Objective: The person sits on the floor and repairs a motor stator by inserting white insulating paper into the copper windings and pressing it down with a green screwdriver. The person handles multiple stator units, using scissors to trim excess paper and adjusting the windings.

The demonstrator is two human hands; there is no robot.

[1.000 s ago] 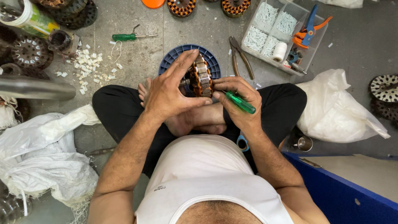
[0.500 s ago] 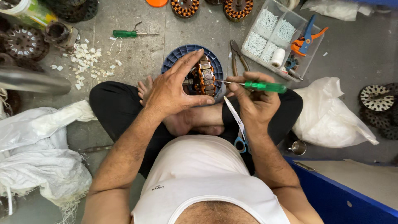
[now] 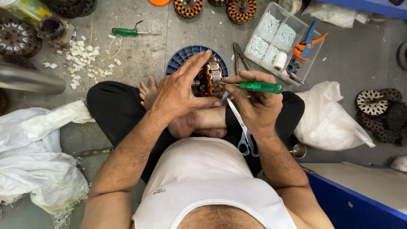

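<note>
Our left hand [image 3: 180, 91] grips the wound stator [image 3: 210, 78] while our right hand [image 3: 254, 101] clenches the green screwdriver [image 3: 259, 87] (scissors [image 3: 242, 129] tucked below). We're probing the windings; next seems to need a steady tip.

I see a stator [image 3: 208, 79] of glossy copper-coloured wire and dull grey metal, and a screwdriver [image 3: 259, 87] with a shiny, translucent green plastic handle. The scissors [image 3: 242, 129] show bright polished steel blades and blue plastic loops. I read the floor [image 3: 144, 55] as rough matt concrete, the sacks [image 3: 40, 169] as coarse woven white cloth, frayed.
</note>
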